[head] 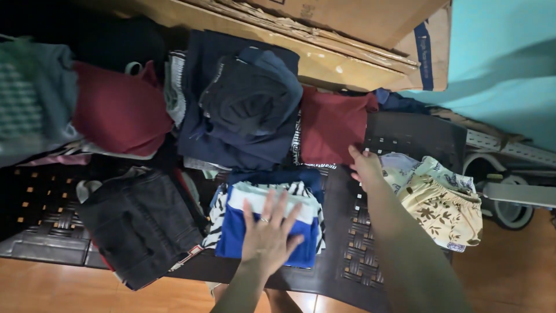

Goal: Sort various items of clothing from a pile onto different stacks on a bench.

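Flat and spread, the left hand point(269, 232) presses down on a folded blue-and-white garment point(267, 229), gripping nothing. Right hand point(365, 165) rests open on the dark table point(353, 255), just right of a maroon shirt point(330, 124), with floral cloth point(443, 203) beside its wrist.

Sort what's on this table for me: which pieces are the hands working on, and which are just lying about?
In hand:
- blue and white folded garment, left hand flat on it
- maroon garment, right hand near its edge

Lying about:
- black jeans
- navy pile
- floral garment
- cardboard boxes
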